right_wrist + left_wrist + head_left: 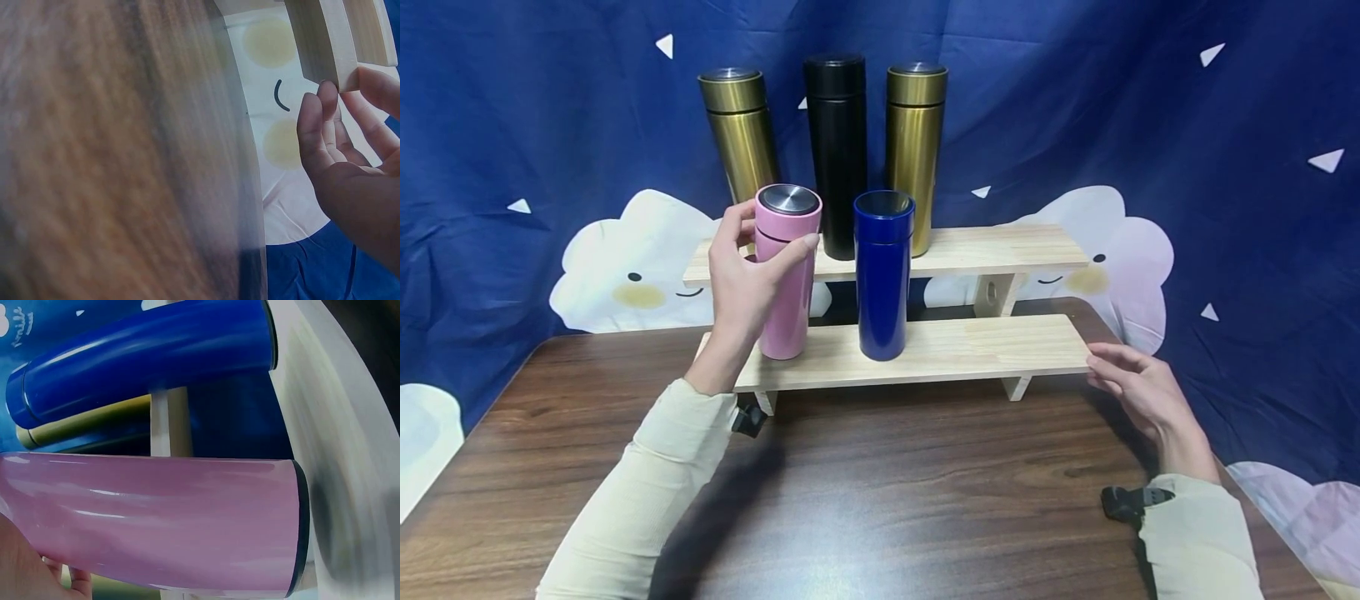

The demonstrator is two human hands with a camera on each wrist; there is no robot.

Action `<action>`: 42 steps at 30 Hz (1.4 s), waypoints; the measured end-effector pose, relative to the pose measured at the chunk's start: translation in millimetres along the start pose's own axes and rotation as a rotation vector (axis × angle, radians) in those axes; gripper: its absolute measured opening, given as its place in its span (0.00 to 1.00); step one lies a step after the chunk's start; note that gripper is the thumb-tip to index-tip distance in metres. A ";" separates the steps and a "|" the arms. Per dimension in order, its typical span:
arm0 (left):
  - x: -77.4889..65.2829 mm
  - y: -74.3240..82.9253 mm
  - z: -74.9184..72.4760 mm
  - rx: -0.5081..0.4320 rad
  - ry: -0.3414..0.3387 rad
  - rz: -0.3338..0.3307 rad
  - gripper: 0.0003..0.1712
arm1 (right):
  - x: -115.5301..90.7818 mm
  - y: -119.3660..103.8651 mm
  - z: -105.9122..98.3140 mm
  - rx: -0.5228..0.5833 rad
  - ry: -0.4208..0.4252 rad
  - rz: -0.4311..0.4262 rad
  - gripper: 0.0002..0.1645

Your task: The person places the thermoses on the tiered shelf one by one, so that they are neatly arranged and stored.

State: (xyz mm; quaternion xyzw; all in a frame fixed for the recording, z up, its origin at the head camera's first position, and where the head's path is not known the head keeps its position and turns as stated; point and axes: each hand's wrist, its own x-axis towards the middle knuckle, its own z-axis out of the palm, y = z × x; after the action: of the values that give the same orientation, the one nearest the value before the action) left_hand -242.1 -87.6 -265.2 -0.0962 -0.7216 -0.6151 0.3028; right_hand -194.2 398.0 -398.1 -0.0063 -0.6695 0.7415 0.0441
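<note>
My left hand (741,279) grips a pink thermos bottle (786,308) with a silver lid top, its thumb across the front near the lid. The bottle's base is at the left part of the lower plank of a wooden two-step rack (985,346); I cannot tell whether it bears fully on the wood. In the left wrist view, the pink bottle (156,519) hides most of the hand. A blue thermos bottle (883,292) stands upright beside it on the same plank. My right hand (1142,392) pinches the lower plank's right end (337,50) between thumb and fingers.
On the upper plank (1030,247) stand a gold bottle (741,142), a black bottle (837,158) and another gold bottle (915,150). The rack rests on a brown wooden table (880,500). A blue curtain (1150,125) with clouds hangs behind.
</note>
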 end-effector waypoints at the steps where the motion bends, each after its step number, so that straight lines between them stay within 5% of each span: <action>1: -0.3 -0.6 0.8 -0.012 0.001 -0.005 0.39 | -0.2 0.2 -0.1 0.000 0.000 0.001 0.11; 16: 1.6 -10.1 15.7 -0.192 0.073 -0.059 0.34 | 0.1 -1.0 1.1 0.010 -0.004 -0.004 0.10; 42: -1.9 -17.0 24.2 -0.204 0.063 -0.035 0.33 | 0.0 -0.3 0.1 -0.005 0.009 0.010 0.10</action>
State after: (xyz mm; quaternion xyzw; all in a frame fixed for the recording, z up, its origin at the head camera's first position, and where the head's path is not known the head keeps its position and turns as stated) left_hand -257.0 -68.1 -281.8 -0.0943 -0.6471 -0.6932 0.3032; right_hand -194.3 397.9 -397.7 -0.0133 -0.6712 0.7399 0.0433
